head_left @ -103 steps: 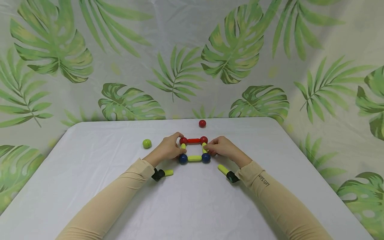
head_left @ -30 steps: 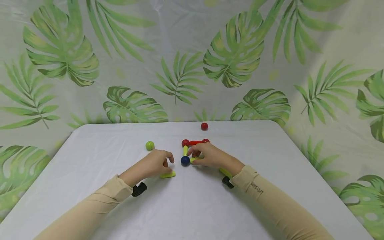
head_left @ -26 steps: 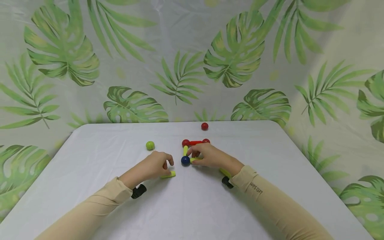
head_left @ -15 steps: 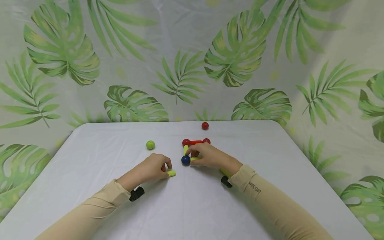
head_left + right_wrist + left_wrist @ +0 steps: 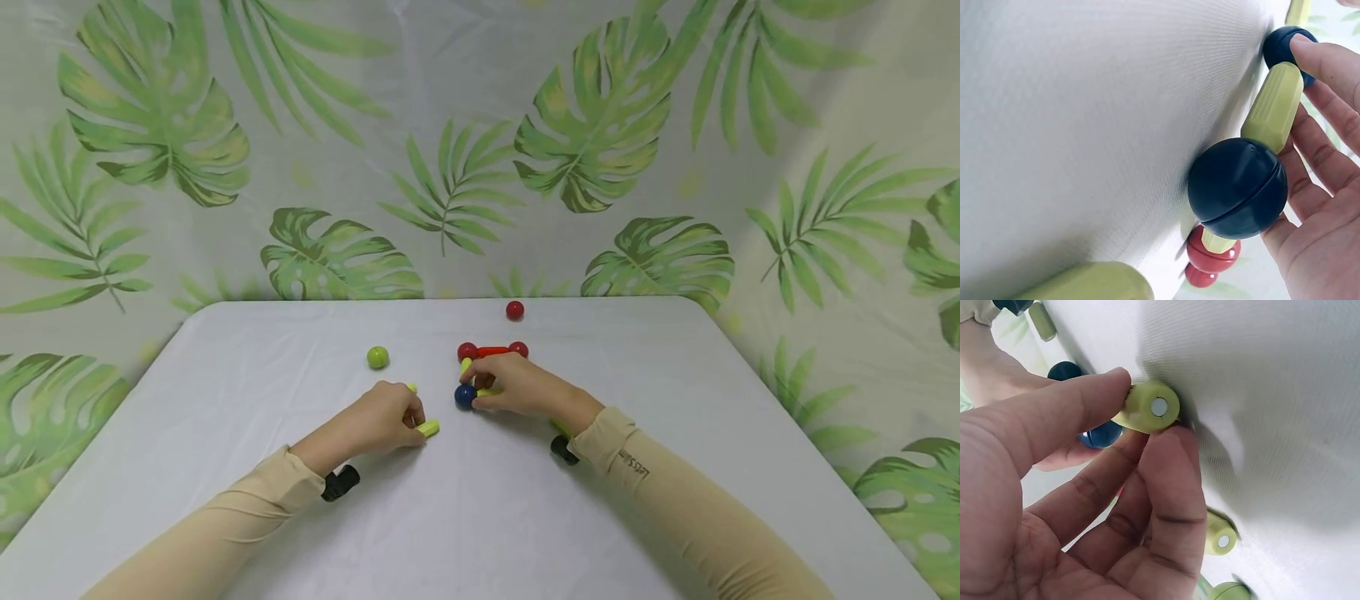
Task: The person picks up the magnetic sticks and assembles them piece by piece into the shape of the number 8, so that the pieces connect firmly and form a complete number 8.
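My left hand (image 5: 380, 419) pinches a yellow-green magnetic rod (image 5: 428, 428) between thumb and fingers. In the left wrist view, the rod's end (image 5: 1147, 406) shows a round metal tip. My right hand (image 5: 521, 385) grips the left blue ball (image 5: 465, 396) of a square made from rods and balls. The right wrist view shows this ball (image 5: 1285, 47) with the thumb on it, joined by a yellow-green rod (image 5: 1272, 109) to the nearer blue ball (image 5: 1235, 187). A red rod (image 5: 492, 352) between two red balls (image 5: 467, 351) makes the far side. My right hand hides the square's right part in the head view.
A second loose yellow-green rod (image 5: 412, 387) lies just beyond my left hand. Farther back are a green ball (image 5: 378, 357) and a red ball (image 5: 514, 311). Another yellow-green rod (image 5: 560, 427) is partly covered by my right wrist. The table's back edge meets a leaf-patterned cloth (image 5: 450, 167).
My left hand has left the square, come down to the left and taken a yellow-green rod, now turned slightly. My right hand has shifted from the square's right side to the left blue ball.
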Motion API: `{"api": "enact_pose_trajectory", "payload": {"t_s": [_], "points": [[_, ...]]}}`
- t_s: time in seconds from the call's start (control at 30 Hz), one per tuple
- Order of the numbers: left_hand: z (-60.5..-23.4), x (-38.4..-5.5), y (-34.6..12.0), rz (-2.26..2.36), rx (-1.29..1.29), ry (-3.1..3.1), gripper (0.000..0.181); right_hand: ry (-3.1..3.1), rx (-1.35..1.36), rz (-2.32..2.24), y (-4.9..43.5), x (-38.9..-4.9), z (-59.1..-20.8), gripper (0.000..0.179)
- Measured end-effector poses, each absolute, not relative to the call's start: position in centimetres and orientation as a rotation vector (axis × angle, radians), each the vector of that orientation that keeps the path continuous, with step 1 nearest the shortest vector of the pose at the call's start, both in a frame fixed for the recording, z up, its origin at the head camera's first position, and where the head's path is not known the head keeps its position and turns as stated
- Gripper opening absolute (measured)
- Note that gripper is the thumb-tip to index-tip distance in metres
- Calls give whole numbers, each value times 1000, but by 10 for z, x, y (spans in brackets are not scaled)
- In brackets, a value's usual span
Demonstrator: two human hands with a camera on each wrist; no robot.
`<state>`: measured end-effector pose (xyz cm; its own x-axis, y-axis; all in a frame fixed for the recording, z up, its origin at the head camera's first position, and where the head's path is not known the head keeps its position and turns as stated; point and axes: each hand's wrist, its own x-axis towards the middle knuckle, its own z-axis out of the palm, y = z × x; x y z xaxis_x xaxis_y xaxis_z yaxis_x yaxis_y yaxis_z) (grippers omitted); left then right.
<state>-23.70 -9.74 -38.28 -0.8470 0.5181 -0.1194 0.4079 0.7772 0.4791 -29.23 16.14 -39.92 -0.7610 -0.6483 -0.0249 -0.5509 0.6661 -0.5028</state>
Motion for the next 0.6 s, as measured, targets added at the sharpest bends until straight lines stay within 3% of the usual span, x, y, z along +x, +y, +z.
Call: {"api": "enact_pose_trajectory", "payload": {"t_s": [0.6], "points": [[-392,-240,-91,1015,496,2470,7,2646,-984,-755,163,-294,-397,33]]}}
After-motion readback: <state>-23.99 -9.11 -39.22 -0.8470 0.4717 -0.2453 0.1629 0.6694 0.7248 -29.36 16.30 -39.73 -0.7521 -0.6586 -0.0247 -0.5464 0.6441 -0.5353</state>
